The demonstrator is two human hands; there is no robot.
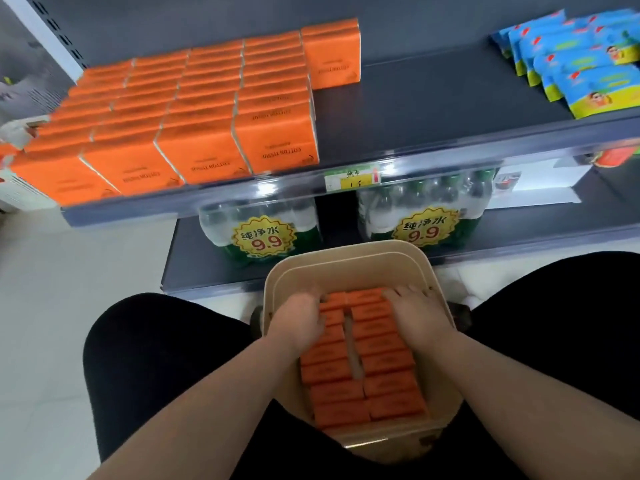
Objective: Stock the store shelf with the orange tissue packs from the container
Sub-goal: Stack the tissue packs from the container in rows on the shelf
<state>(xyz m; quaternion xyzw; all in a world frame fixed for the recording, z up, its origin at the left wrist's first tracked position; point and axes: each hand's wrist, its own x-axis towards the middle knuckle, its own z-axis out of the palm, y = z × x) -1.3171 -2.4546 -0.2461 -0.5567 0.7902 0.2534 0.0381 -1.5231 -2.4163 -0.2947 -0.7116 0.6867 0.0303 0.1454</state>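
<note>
Lower centre, I see both hands down in the beige plastic container [346, 271]. My left hand [301, 317] and right hand [420, 313] lie on the far ends of two rows of orange tissue packs [384, 362]. The fingertips dip out of sight, so I cannot tell whether either grasps a pack. More stocked orange packs [207, 147] fill the grey metal shelf [415, 109] at upper left.

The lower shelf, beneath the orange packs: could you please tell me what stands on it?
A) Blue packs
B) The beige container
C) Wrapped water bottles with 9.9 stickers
C: two bottle packs with yellow 9.9 stickers stand on the lower shelf, while the blue packs lie on the upper shelf and the container sits between the person's knees.
</note>
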